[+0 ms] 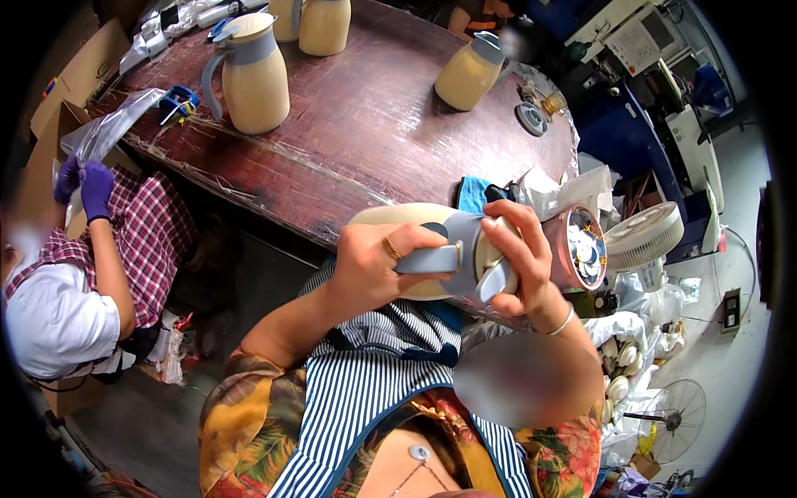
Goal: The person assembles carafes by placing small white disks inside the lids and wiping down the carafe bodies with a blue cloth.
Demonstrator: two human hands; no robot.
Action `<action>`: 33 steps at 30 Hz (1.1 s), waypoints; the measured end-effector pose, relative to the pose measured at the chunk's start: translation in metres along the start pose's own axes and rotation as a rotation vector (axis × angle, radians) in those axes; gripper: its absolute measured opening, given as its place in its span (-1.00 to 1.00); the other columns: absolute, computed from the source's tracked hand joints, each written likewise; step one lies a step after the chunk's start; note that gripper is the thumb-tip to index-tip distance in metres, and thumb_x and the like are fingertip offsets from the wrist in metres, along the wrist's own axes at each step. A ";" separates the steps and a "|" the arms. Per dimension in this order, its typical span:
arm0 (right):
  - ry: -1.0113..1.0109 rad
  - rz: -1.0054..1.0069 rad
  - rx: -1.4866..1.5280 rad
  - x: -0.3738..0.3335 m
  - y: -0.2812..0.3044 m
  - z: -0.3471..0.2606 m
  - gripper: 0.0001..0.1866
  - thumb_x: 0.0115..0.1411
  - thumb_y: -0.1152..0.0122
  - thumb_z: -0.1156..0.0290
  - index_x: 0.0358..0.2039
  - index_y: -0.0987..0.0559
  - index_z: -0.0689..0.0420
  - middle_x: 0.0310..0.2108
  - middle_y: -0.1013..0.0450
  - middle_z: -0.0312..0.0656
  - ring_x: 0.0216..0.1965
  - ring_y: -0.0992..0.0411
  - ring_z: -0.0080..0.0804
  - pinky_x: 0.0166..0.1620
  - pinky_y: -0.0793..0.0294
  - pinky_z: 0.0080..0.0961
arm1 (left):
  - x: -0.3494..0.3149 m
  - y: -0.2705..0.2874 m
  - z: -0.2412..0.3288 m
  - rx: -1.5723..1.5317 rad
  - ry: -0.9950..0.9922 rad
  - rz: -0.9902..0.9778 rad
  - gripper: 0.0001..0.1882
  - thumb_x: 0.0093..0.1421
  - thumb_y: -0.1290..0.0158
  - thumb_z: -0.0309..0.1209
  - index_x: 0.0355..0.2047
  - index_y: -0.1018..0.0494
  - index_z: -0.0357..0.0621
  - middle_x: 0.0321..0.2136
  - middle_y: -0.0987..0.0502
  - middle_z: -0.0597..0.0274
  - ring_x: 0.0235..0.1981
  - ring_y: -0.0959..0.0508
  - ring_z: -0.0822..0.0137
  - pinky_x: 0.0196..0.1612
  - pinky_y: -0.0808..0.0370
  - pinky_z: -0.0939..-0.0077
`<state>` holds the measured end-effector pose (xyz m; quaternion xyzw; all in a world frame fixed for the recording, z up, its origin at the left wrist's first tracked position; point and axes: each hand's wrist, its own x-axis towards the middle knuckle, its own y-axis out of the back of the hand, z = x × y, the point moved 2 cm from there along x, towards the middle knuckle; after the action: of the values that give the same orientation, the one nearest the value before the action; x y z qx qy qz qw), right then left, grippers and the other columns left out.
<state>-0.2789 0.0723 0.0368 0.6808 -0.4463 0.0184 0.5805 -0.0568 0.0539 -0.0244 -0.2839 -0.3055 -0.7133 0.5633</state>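
Observation:
A cream vacuum jug (388, 214) with a grey collar and handle lies tilted on its side in front of my chest, near the table's front edge. My left hand (374, 264) is closed round its grey handle. My right hand (525, 253) grips the lid end, fingers over the top and thumb near the grey spout. Part of the lid is hidden by those fingers. Beyond it, another cream jug (467, 76) stands on the dark red table (357, 124), with a loose grey round lid (531, 119) to its right.
More cream jugs (257, 87) stand at the table's far left, near a blue tape dispenser (178, 101). A pink bucket (573, 249) of small round parts and a white fan (643, 231) are to my right. At left, a co-worker with purple gloves (96, 189) handles a plastic bag.

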 end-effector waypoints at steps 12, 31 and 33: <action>0.384 -0.214 -0.394 0.035 0.012 -0.020 -0.12 0.03 -0.21 -0.33 0.14 -0.48 0.16 0.17 -0.37 0.11 0.28 -0.29 0.03 0.31 -0.12 0.15 | 0.039 0.039 -0.002 0.126 -0.019 -0.155 -0.61 -0.11 -0.42 -0.37 -0.26 -0.54 -0.10 -0.47 -0.60 0.12 -0.46 -0.65 0.09 -0.47 -0.53 0.37; 0.573 -0.578 -0.005 0.082 -0.012 -0.067 -0.53 0.26 -0.04 -0.08 0.03 -0.56 -0.08 0.24 -0.34 -0.32 0.24 -0.32 -0.18 0.23 -0.21 0.11 | 0.052 0.079 -0.025 -0.345 0.261 -0.613 -0.62 -0.10 -0.41 -0.50 -0.24 -0.57 -0.24 -0.36 -0.65 0.23 -0.29 -0.61 0.47 -0.21 -0.52 0.53; 0.519 -0.562 0.141 0.087 -0.009 -0.060 -0.51 0.27 -0.02 -0.10 -0.01 -0.55 0.00 0.30 -0.27 -0.23 0.31 -0.23 -0.15 0.27 -0.14 0.22 | 0.049 0.082 -0.036 -0.510 0.331 -0.582 -0.62 -0.11 -0.42 -0.50 -0.25 -0.57 -0.25 -0.33 -0.64 0.23 -0.28 -0.61 0.45 -0.20 -0.53 0.51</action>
<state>-0.1906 0.0690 0.0966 0.7874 -0.0784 0.0608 0.6084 0.0107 -0.0188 -0.0023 -0.1978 -0.0920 -0.9314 0.2915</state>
